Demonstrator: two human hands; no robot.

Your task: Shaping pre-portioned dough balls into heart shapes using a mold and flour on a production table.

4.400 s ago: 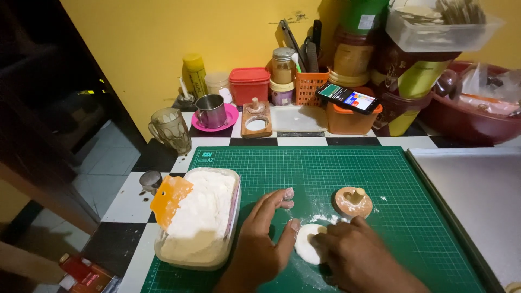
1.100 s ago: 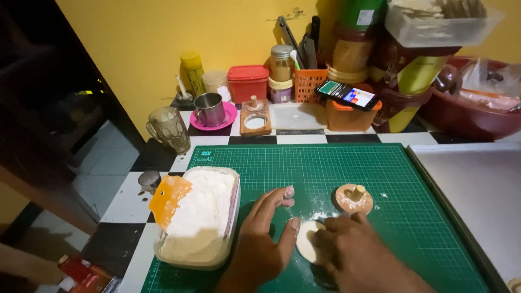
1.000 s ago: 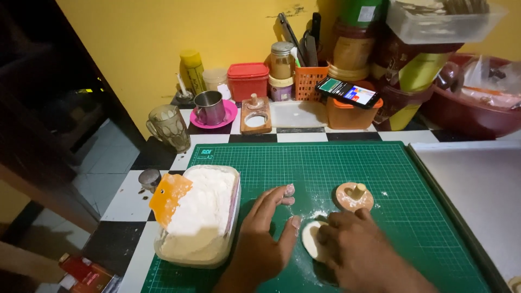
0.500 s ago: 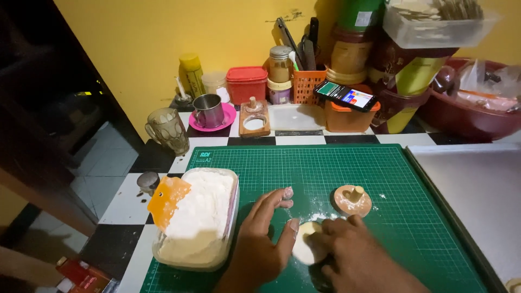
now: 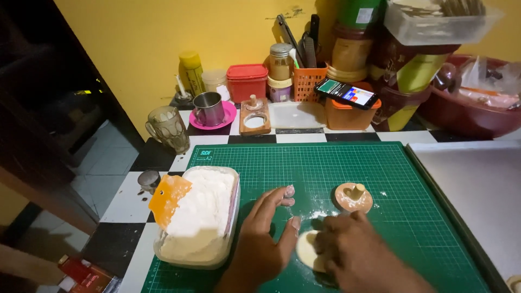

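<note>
Near the front edge of the green cutting mat [image 5: 412, 179], the right hand [image 5: 361, 258] presses flat, fingers together, on a pale dough disc [image 5: 307, 250]; the left hand [image 5: 266, 239] rests beside it, fingers spread. Left stands a flour tub [image 5: 198, 214]; farther back, a round wooden press [image 5: 353, 196].

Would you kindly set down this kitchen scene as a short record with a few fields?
Surface: green cutting mat on a black-and-white checked counter
Left hand: left hand flat on the mat, fingers spread, beside the dough
Right hand: right hand pressing down on a pale dough disc
Near the hands: round wooden press with a knob, apart from the dough
Left of the hands: tub of flour with an orange scraper on it
Back row: jars, metal mug, glass mug, phone on an orange tub
</note>
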